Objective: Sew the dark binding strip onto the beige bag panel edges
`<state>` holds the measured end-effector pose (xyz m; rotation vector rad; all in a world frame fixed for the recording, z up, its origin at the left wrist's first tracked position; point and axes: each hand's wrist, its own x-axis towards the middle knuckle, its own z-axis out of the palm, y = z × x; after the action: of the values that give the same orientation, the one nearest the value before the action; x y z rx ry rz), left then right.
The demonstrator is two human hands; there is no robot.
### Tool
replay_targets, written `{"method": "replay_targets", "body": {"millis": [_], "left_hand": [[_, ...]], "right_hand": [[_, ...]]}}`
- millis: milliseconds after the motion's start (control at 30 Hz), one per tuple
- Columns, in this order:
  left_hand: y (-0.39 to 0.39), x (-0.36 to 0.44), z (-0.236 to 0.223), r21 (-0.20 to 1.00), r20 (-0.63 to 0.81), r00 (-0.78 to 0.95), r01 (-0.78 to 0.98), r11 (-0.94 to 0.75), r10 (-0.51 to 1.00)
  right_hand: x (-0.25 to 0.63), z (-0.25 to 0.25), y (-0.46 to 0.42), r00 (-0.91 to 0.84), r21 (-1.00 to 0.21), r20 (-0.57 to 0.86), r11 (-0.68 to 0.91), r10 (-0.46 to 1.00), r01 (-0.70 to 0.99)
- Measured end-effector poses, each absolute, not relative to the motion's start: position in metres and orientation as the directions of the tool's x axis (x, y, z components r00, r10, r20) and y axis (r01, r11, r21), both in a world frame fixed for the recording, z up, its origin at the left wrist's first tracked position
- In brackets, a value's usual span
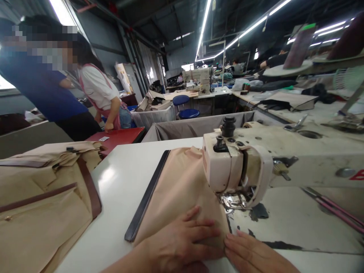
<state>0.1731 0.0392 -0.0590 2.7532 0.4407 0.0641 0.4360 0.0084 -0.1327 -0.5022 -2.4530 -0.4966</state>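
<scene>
A piece of beige fabric (176,182) with a dark strip (146,199) along its left edge lies on the white sewing table (113,182). Its right edge runs under the presser foot (234,201) of a worn cream sewing machine (284,155). My left hand (182,237) presses flat on the fabric, fingers spread. Fingers outstretched, my right hand (253,250) lies at the fabric's right edge, in front of the presser foot and close to my left fingertips. The needle is too small to make out.
A stack of beige pieces with brown trim (57,212) lies at left. Pink-handled scissors (338,208) rest under the machine arm. Behind the table stand a cloth-lined bin (187,129) and a blue stool (189,113). Two people stand at back left by a red surface (125,136).
</scene>
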Motion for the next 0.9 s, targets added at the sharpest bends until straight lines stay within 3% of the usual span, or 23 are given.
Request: {"method": "replay_targets", "body": {"millis": [233, 433, 633, 733, 800, 867, 900], "left_hand": [[0.066, 0.176, -0.065, 0.381, 0.017, 0.947, 0.291, -0.878, 0.322], [0.087, 0.178, -0.071, 0.361, 0.025, 0.938, 0.313, -0.878, 0.345], [0.101, 0.181, -0.076, 0.373, 0.063, 0.904, 0.371, -0.85, 0.423], [0.105, 0.182, -0.078, 0.34, 0.081, 0.876, 0.423, -0.84, 0.475], [0.106, 0.182, -0.078, 0.274, 0.111, 0.785, 0.566, -0.778, 0.61], [0.103, 0.183, -0.077, 0.183, 0.152, 0.603, 0.761, -0.622, 0.783], [0.097, 0.184, -0.075, 0.14, 0.162, 0.526, 0.826, -0.547, 0.835]], "right_hand": [[0.423, -0.105, 0.008, -0.806, 0.332, 0.449, 0.765, 0.386, 0.552], [0.415, -0.1, 0.01, -0.724, 0.315, 0.43, 0.662, 0.539, 0.68], [0.416, -0.11, 0.007, -0.686, 0.259, 0.443, 0.65, 0.578, 0.715], [0.417, -0.113, 0.005, -0.662, 0.167, 0.448, 0.671, 0.601, 0.722], [0.42, -0.114, 0.003, -0.632, 0.057, 0.473, 0.694, 0.614, 0.717], [0.425, -0.115, -0.003, -0.568, -0.131, 0.479, 0.695, 0.669, 0.707], [0.428, -0.115, -0.007, -0.507, -0.288, 0.462, 0.664, 0.728, 0.69]]}}
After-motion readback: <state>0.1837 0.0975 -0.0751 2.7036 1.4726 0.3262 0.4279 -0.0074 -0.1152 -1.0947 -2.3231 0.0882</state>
